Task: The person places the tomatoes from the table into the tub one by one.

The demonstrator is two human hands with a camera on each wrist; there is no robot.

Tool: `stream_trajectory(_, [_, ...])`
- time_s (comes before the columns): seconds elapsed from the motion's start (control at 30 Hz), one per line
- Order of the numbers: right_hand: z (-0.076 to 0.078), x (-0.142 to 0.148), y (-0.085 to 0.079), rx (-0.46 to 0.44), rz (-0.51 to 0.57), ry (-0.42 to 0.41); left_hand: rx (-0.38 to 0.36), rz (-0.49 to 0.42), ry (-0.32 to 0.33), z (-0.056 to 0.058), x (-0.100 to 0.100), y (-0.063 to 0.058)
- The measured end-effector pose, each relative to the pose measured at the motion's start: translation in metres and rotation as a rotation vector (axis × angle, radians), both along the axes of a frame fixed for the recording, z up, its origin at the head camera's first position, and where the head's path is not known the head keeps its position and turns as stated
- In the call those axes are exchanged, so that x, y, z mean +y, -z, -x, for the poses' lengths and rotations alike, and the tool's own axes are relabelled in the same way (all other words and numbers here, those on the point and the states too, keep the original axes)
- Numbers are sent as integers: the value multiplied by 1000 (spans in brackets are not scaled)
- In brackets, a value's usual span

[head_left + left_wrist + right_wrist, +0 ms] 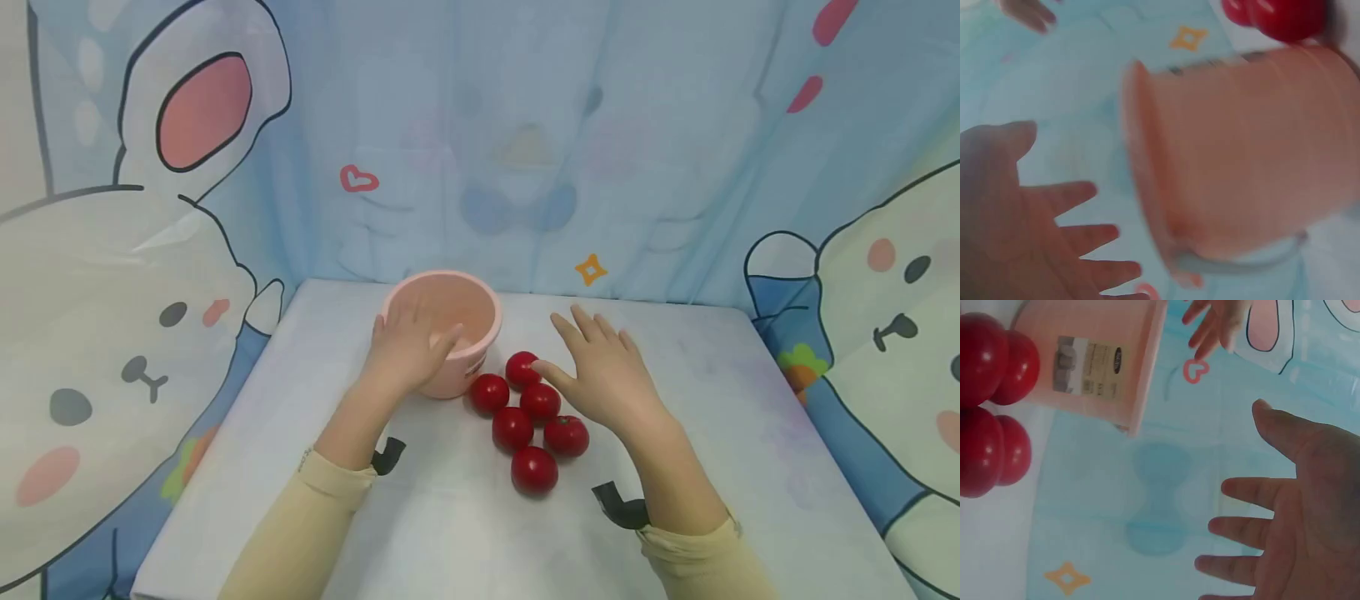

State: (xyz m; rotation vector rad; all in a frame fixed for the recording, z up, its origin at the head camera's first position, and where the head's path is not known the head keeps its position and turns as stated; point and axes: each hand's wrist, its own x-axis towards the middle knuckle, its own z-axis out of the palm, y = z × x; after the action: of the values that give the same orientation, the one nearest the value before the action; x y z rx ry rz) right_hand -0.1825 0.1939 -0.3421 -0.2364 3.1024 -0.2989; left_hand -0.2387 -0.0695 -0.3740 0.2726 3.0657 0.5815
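Note:
A pink bucket [450, 379] stands upright at the back of the table, with a label [1088, 365] on its side and a grey handle [1241, 262]. My left hand [405, 350] hovers over its left rim, fingers spread and holding nothing. Several red tomatoes lie clustered in front and to the right of the bucket; the nearest tomato [534, 471] sits toward me, and another tomato [522, 369] lies at the back. To the right of the cluster, my right hand [607, 379] is raised with fingers spread and nothing in it.
A white-topped table [720, 433] carries everything. Behind it hangs a light blue curtain [660, 167] printed with cartoon bears, which also runs along both sides. A dark strap [621, 507] sticks out at the right wrist, and another strap [388, 456] at the left.

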Motion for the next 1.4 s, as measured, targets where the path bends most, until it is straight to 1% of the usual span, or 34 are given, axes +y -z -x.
stream_trajectory(0.1, [-2, 10, 10, 22, 66, -4, 42, -114, -78, 12, -23, 13])
stream_trajectory(0.13, [-3, 14, 14, 22, 94, -3, 51, -165, -105, 15, -30, 17])
stream_trajectory(0.2, [-5, 23, 22, 12, 176, 3, 43, -272, -146, 20, -42, 27])
stream_trajectory(0.3, [-9, 36, 34, -8, 348, 23, -23, -467, -209, 26, -53, 42])
stream_trajectory(0.4, [-13, 45, 47, -10, 550, 48, -104, -632, -262, 31, -56, 57])
stream_trajectory(0.5, [-15, 50, 64, -11, 718, 82, -167, -743, -290, 35, -55, 71])
stream_trajectory(0.57, [-14, 51, 76, -25, 790, 121, -187, -797, -298, 36, -53, 78])
stream_trajectory(0.6, [-14, 51, 83, -32, 808, 144, -188, -819, -299, 36, -52, 81])
stream_trajectory(0.7, [-11, 51, 107, -68, 812, 209, -161, -872, -294, 36, -49, 87])
stream_trajectory(0.77, [-8, 52, 124, -104, 803, 236, -137, -901, -283, 37, -47, 89])
stream_trajectory(0.9, [-6, 55, 154, -209, 782, 263, -108, -941, -267, 39, -41, 91])
stream_trajectory(1.0, [-6, 58, 170, -271, 779, 264, -91, -957, -271, 38, -36, 90])
stream_trajectory(1.07, [-6, 59, 177, -281, 774, 256, -81, -953, -278, 37, -33, 89])
stream_trajectory(1.17, [-8, 60, 181, -269, 767, 231, -65, -934, -287, 36, -32, 88])
stream_trajectory(1.27, [-10, 62, 184, -254, 726, 208, -58, -920, -291, 35, -31, 86])
stream_trajectory(1.4, [-15, 63, 185, -240, 643, 166, -45, -900, -295, 34, -32, 84])
